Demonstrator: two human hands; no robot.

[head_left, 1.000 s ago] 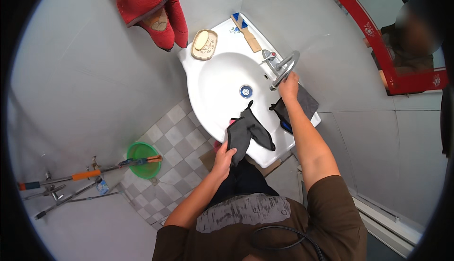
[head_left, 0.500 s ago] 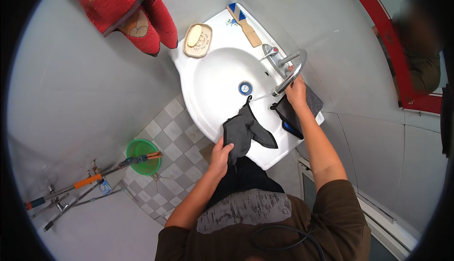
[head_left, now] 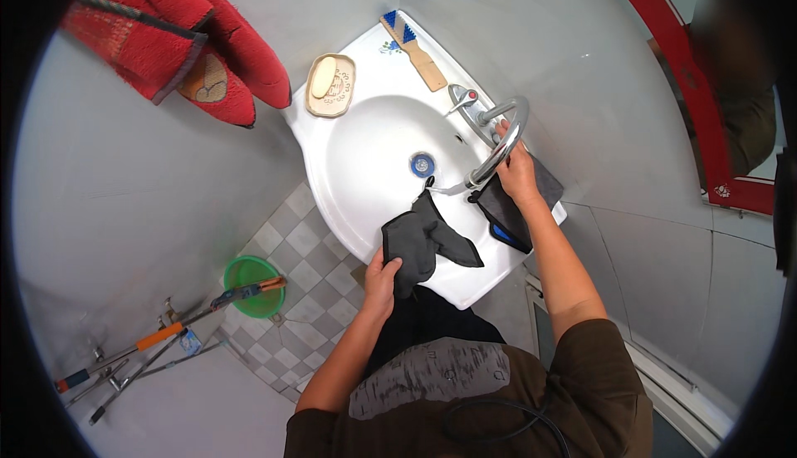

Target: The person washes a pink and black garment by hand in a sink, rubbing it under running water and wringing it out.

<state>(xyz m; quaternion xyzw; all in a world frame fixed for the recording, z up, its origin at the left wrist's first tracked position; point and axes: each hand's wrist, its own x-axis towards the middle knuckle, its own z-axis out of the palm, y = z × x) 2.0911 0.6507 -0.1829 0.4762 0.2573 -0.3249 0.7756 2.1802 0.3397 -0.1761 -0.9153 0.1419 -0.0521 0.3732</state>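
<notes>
A dark grey cloth (head_left: 407,246) with black edging and a small hanging loop is gripped in my left hand (head_left: 381,282) at the sink's front rim. It hangs in folds over the white washbasin (head_left: 349,146), its loop end near the drain (head_left: 422,164). Water runs from the curved chrome tap (head_left: 513,138) towards that loop end. My right hand (head_left: 517,173) is behind the spout, fingers closed at a chrome tap handle, partly hidden. Under my right wrist, a second dark grey cloth (head_left: 508,209) with a blue patch lies folded on the basin's right edge.
A wooden brush (head_left: 425,68) with blue bristles and a soap dish (head_left: 340,102) holding a bar of soap (head_left: 324,76) sit on the basin's back ledge. Red towels (head_left: 241,59) hang at upper left. A green bucket (head_left: 241,269) stands on the tiled floor beside long-handled tools (head_left: 158,337).
The water stream from the tap looks wider than before. The view has shifted slightly; both hands keep nearly the same places, the left still gripping the grey cloth.
</notes>
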